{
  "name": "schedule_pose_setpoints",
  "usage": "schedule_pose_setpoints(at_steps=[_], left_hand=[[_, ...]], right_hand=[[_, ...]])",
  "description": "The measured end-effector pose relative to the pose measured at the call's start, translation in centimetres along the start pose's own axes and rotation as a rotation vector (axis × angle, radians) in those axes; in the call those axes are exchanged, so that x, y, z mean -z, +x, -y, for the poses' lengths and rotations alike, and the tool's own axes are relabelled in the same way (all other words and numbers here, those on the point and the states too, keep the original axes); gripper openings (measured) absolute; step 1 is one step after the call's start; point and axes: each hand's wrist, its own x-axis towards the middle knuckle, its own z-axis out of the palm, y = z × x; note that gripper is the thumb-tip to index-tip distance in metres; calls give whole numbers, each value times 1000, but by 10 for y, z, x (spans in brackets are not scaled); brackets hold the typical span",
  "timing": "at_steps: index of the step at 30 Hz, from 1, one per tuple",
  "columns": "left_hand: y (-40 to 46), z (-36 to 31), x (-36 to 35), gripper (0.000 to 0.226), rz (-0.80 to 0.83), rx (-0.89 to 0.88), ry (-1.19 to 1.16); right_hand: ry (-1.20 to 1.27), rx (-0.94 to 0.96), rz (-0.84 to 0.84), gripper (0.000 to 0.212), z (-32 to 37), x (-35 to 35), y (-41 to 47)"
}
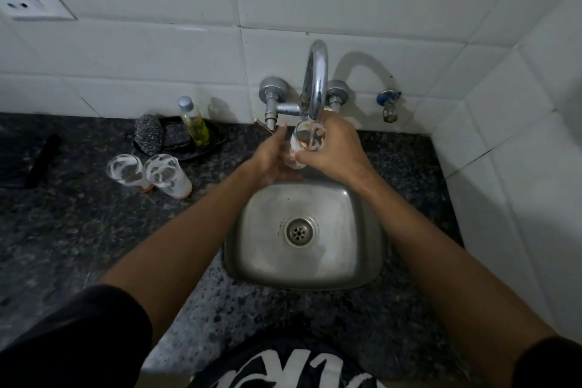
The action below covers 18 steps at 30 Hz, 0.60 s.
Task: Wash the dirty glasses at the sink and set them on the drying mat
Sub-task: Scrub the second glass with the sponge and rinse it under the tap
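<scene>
1. Head view: both hands up under the tap spout [316, 79], at the back edge of the sink [274, 271].
2. R hand [337, 148] wraps fingers round a glass [307, 140], rim just under the spout, mouth tipped toward cam; white film + orange bit inside.
3. L hand [271, 157] is at the glass base, left of the spout; fingers lie mostly straight against it, looks like support, grip can't tell for sure.
4. Water flow: can't tell, too dim.
5. Two more dirty glasses [148, 172] stand touching on the worktop [78, 246], well left of the sink, white residue, orange at the bottoms.
6. Soap bottle [195, 121] + scrubber [148, 134] on a dark tray left of the tap.
7. Drying mat: not clearly in view.
8. Progress, my guess: early. Glass 1 in rinse/wash, none visibly done, 2 untouched; all still need placing on mat.
</scene>
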Motion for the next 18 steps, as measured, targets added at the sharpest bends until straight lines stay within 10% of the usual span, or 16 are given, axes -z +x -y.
schedule_pose_setpoints(at_steps=[8,14,18], left_hand=[[1,9,-17,35,-25,-85,-347],[-2,7,-19,47,24,-133,-337],[-7,-2,-19,49,39,0,-268]], right_hand=[[-427,559,-19,37,-17,3,-28],[-234,377,230,23,-20,2,-16],[-461,612,330,34,-26,14,1]])
